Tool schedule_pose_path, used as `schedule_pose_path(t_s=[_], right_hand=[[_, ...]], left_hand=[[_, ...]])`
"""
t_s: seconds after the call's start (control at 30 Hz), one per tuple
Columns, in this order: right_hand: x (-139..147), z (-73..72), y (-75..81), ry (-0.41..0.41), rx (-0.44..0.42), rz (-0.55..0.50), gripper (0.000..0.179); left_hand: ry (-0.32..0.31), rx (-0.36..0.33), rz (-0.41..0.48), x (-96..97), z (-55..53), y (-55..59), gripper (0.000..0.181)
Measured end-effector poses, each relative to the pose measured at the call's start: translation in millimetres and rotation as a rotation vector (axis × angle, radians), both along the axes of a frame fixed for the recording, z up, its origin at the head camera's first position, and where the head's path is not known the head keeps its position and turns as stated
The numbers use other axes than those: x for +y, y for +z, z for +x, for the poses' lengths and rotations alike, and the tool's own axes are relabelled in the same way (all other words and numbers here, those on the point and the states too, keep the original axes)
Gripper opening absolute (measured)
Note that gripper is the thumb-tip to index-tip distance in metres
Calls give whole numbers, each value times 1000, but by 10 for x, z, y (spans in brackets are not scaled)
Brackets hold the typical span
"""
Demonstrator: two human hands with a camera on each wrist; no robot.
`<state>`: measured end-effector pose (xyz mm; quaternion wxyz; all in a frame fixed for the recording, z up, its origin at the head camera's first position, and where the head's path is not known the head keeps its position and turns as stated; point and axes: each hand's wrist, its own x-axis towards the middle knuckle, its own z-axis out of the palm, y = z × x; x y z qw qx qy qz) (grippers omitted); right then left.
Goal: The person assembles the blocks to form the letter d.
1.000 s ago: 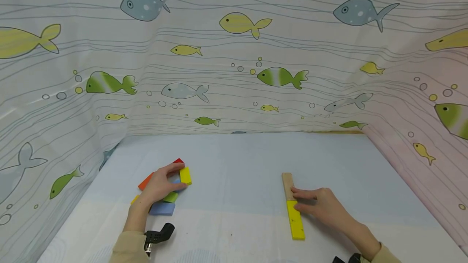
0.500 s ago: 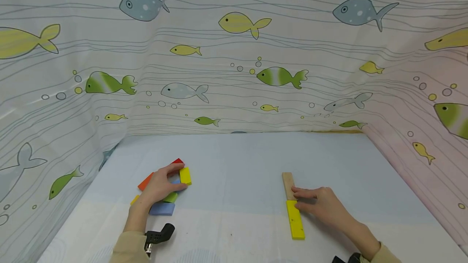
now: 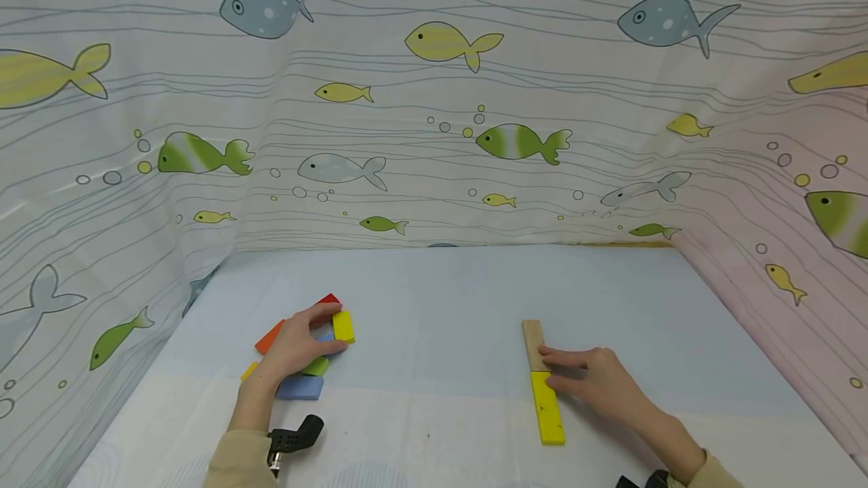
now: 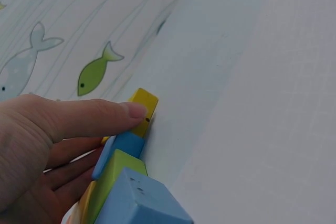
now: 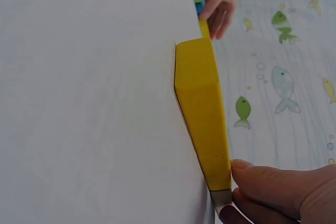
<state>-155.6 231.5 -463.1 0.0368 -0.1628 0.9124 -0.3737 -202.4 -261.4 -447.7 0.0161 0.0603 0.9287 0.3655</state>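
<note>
Long yellow block (image 3: 548, 407): flat on the white table (image 3: 434, 367), one end towards the person, long axis running away from them, far end leaning slightly left. Reference for all positions below.

Blue block (image 3: 301, 388): well left of the reference, long side roughly crosswise to it.

Right hand (image 3: 603, 386): just right of the reference's far end. Thumb on that block's right side, forefinger touching the wooden block beyond; fingers extended, not wrapped round either. Probably a light touch to keep the seam in line.

Wooden block (image 3: 532, 341): end to end with the reference at its far end, axis nearly continuous, so the pair reads as one strip.

Green block (image 3: 316, 366): well left of the reference, beside the blue one.

Left hand (image 3: 294, 345): left of the reference, arched over the pile. Thumb and forefinger pinch the short yellow block (image 3: 343, 327) by its ends, likely to steady it; its axis runs near-to-far, roughly parallel to the reference. Remaining fingers partly hidden.

Red block (image 3: 330, 298): farther off than the reference, past the left fingertips.
</note>
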Motion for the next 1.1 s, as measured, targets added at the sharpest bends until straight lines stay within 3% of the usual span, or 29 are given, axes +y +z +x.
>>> schedule_pose_path(t_s=[0.57,1.1], right_hand=[[-3,-1,-4,-13,11,-11,38],[-4,-2,27,-29,-42,-24,39]], left_hand=[[7,5,-1,4,14,12,65],[16,18,-4,14,5,-3,67]])
